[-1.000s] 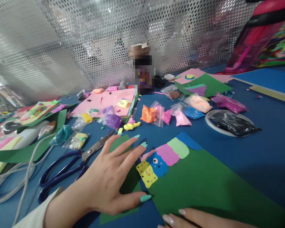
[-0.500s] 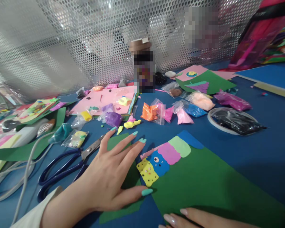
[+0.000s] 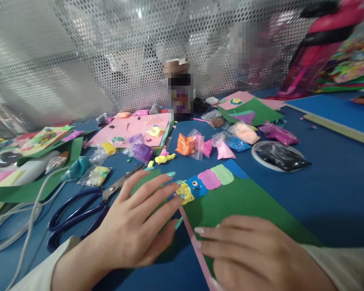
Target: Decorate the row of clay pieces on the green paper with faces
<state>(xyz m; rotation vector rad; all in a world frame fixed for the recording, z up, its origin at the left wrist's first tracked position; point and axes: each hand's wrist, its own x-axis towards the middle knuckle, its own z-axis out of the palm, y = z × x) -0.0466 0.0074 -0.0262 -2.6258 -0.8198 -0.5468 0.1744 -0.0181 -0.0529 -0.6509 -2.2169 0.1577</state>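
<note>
Green is filling the lower middle of the frame, where a large flat green craft sheet [image 3: 245, 202] is lying on the blue worktop [image 3: 336, 178]. A row of soft clay segments [image 3: 204, 182] is sitting along the sheet's upper left corner. At lower left the person's left hand [image 3: 133, 230] is resting flat, its fingers [image 3: 157, 190] spread wide over a smaller green offcut [image 3: 145, 180] just beside the sheet. At lower right the right hand [image 3: 251, 254] is bearing on the sheet, fingers pressed together and bent over a thin pink paper strip [image 3: 190, 230]. Whether they are pinching the strip or only pinning it cannot be told. The strip is running diagonally from the yellow segment towards the bottom edge.

The strip is looking flimsy, so a sharp tug could be tearing it. The left fingertips are crowding the clay and could be denting the yellow segment. The dark-handled steel scissors [image 3: 79, 212], just left of that hand, are lying with blades pointing towards the fingers, so a careless sweep could be grazing them.

Counted: two hands, two green pieces, one pink strip, four clay segments (yellow, blue, pink, pale green), one pair of scissors, and one brown-lidded cup [image 3: 176, 66] at upper middle.
</note>
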